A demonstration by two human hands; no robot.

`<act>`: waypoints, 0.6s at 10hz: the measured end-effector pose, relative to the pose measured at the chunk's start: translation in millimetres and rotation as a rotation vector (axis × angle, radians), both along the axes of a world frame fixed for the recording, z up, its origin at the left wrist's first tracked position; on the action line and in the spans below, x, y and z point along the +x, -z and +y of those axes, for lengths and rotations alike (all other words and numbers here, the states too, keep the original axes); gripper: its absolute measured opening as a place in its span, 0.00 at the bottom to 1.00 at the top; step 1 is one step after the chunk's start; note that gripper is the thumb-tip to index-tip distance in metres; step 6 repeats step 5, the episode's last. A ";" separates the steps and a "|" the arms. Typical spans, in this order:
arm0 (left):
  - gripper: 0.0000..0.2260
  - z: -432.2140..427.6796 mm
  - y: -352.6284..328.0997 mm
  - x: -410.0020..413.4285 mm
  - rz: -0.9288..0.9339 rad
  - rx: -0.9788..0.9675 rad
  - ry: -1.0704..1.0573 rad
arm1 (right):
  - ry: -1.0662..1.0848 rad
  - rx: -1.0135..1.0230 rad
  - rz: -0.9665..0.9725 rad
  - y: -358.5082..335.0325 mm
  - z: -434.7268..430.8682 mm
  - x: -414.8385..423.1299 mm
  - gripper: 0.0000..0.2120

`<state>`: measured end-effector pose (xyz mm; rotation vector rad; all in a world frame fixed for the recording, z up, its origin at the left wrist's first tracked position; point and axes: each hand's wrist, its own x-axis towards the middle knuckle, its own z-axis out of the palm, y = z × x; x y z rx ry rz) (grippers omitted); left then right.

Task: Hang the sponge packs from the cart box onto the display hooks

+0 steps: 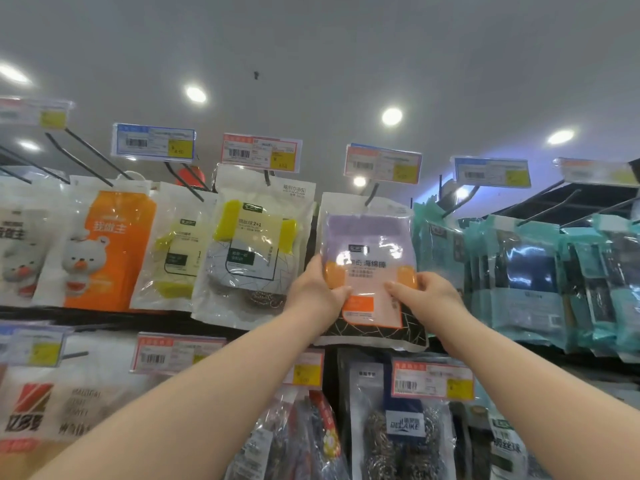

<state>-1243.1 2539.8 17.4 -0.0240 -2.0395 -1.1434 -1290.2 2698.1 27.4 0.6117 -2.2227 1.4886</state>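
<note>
Far left, on black wire pegs (98, 153): white bear packs (20, 258), then an orange bear pack (110, 251) beside them. Next along the same row, a clear yellow sponge pack (173, 251), and overlapping its right edge a larger scourer pack (254, 251) of yellow sponges and steel scourers, hung under a red-edged price tag (261, 152).

Just right of that, the left hand (318, 289), raised on a bare forearm, gripping the lower left edge of the sponge pack (370, 258): thumb curled over the front below an orange sponge corner, fingers out of sight behind. Sponge pack held upright at top-row height, purple sponge above, pale pink and orange below, dark patterned strip at the bottom. Clear header up against the tip of a black display hook (372, 194) below an orange-and-blue tag (382, 163); threaded on or only touching, impossible to tell. A white pack edge showing behind it on the left.

On the pack's lower right edge, the right hand (429, 292), likewise pinching, thumb on the front, fingers behind.

Further right, dense rows of teal packs (519, 271) on more pegs. Below the hands, in the lower row, steel-wool bags (401, 424) under a lower tag (433, 381) edged in red.
</note>
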 end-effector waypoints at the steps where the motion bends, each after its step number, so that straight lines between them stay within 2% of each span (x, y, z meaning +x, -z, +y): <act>1: 0.25 0.9 -0.3 -4.6 -0.038 -0.045 -0.058 | 0.013 0.034 0.003 -0.4 -3.9 -5.9 0.21; 3: 0.26 10.4 -2.2 -6.2 -0.104 -0.055 -0.181 | -0.021 0.066 -0.029 -1.8 -3.1 -13.8 0.19; 4: 0.30 19.5 -2.3 -2.1 -0.131 -0.032 -0.233 | 0.005 0.141 -0.040 -2.7 2.1 -13.4 0.24; 5: 0.35 31.4 -1.9 3.0 -0.126 -0.016 -0.283 | 0.090 0.192 0.118 5.5 19.7 -3.1 0.30; 6: 0.35 31.4 -1.9 3.0 -0.126 -0.016 -0.283 | 0.090 0.192 0.118 5.5 19.7 -3.1 0.30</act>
